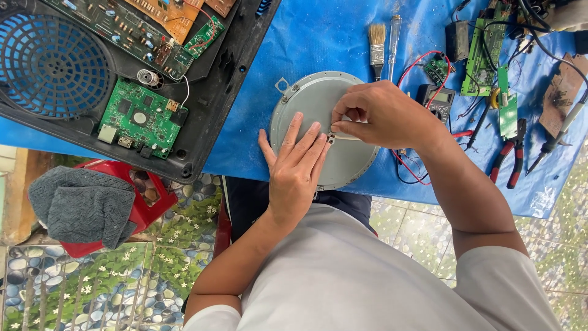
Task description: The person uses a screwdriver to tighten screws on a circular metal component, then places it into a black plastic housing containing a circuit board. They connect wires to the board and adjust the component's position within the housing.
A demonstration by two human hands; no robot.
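A round grey metal disc (pixel 309 101) with small mounting tabs lies on the blue table cover (pixel 318 37) in front of me. My left hand (pixel 294 168) rests flat on the disc, fingers spread and pointing away from me. My right hand (pixel 383 116) is over the disc's right half, thumb and forefinger pinched on a small thin strip (pixel 344 137) with a ring end at my left fingertips.
An opened black appliance housing (pixel 211 98) with a fan grille (pixel 52 64) and green circuit boards (pixel 138 116) sits at the left. A paintbrush (pixel 376 40), multimeter (pixel 440 100) with red leads, pliers (pixel 508 153), more boards and a soldering iron (pixel 560 132) lie right. A grey cloth (pixel 82 205) on a red stool stands below left.
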